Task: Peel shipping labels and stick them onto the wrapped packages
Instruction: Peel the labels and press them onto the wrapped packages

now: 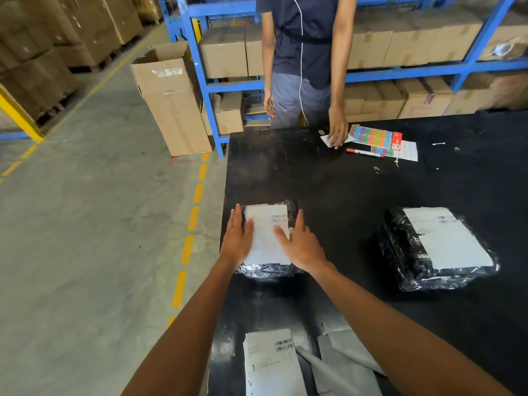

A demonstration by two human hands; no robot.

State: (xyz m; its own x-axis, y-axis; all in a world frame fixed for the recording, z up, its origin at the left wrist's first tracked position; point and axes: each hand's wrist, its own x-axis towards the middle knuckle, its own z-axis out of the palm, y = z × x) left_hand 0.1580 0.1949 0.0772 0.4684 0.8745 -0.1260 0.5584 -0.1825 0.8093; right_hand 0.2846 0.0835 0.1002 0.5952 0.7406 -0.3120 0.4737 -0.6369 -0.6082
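Right now both hands lie flat and spread on a white rectangular shipping label (268,238) that sits on top of a black package wrapped in clear plastic film (268,271), at the near left part of the black table (343,181). The left hand (238,238) presses the label's left edge, fingers extended, grasping nothing; the right hand (300,244) presses its right side the same way. To the right, well apart, a second film-wrapped black package (405,252) already carries a white label (445,238). Nearest the camera lies a stack of white label sheets (271,364), with grey peeled backing paper (345,364) just beside it. On the far left floor, an open tall cardboard box (171,104) leans; I cannot tell what it holds.
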